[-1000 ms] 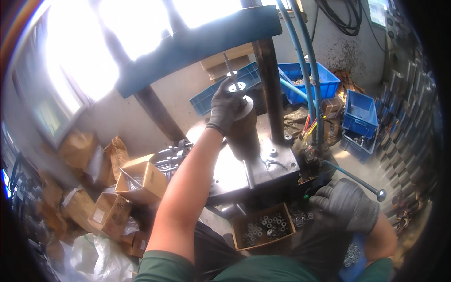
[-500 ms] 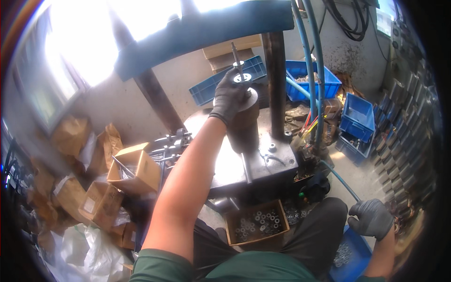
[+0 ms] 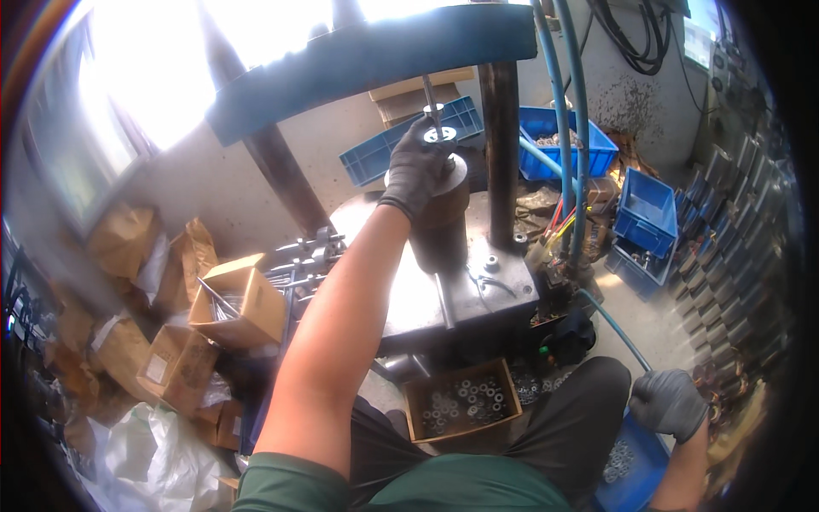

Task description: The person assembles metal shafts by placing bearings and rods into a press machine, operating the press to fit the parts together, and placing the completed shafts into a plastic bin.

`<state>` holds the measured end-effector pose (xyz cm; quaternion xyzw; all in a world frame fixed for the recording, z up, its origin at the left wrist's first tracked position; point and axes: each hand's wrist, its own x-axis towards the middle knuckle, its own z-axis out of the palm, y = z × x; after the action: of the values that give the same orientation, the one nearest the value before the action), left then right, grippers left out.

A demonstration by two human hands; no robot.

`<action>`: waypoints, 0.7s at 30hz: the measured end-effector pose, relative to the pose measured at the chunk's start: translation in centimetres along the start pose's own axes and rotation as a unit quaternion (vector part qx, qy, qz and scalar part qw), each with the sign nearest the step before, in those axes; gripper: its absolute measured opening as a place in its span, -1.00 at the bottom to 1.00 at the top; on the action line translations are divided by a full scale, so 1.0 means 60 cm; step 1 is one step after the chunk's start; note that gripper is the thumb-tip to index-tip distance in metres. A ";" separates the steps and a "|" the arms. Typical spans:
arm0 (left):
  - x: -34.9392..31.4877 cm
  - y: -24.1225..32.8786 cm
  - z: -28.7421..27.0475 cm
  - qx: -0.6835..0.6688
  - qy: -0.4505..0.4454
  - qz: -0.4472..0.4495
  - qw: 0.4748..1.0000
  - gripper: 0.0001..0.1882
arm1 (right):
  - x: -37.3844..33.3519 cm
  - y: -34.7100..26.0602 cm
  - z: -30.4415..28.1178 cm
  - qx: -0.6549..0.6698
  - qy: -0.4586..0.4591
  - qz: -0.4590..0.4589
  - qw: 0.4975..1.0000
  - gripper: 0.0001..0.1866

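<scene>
My left hand [image 3: 415, 175], in a dark glove, reaches up to the press and closes around a pale slotted ring [image 3: 440, 135] on an upright metal shaft [image 3: 430, 92]. A smaller pale collar [image 3: 433, 108] sits higher on that shaft. Below the hand is a wide round flange [image 3: 456, 177] on top of a dark cylinder [image 3: 441, 235], which stands on the metal press table [image 3: 401, 299]. The palm side of this hand is hidden. At the lower right my gloved right hand [image 3: 670, 403] is curled at the end of a blue lever bar [image 3: 616, 328].
The blue press beam [image 3: 367, 64] spans overhead between dark posts [image 3: 499, 154]. Below the table, a wooden box [image 3: 463, 401] holds rings. Cardboard boxes [image 3: 239, 303] crowd the left. Blue crates [image 3: 648, 209] and stacked metal cylinders [image 3: 725, 247] stand at the right; hoses [image 3: 580, 128] hang nearby.
My right hand has moved slightly left and its fingers have closed at the lever's end. My left hand stays at the slotted ring. The whole view has shifted a little.
</scene>
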<state>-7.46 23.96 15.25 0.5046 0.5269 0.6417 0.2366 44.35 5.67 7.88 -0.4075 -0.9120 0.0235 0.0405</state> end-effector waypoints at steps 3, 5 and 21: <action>0.009 -0.002 0.000 0.032 -0.006 -0.004 0.999 -0.41 | 0.008 0.003 -0.022 -0.007 -0.038 0.013 0.999 -0.84; 0.008 -0.003 -0.005 0.100 -0.005 0.012 0.995 -0.40 | 0.020 -0.007 -0.038 0.046 0.008 0.031 0.998 -0.83; 0.007 -0.009 -0.015 0.063 -0.005 -0.007 0.998 -0.53 | 0.114 -0.002 -0.096 0.006 0.321 -0.047 0.946 -0.68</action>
<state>-8.52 24.09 15.00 0.5179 0.5687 0.6033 0.2109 40.24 10.76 14.02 -0.3504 -0.8686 -0.1048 0.3342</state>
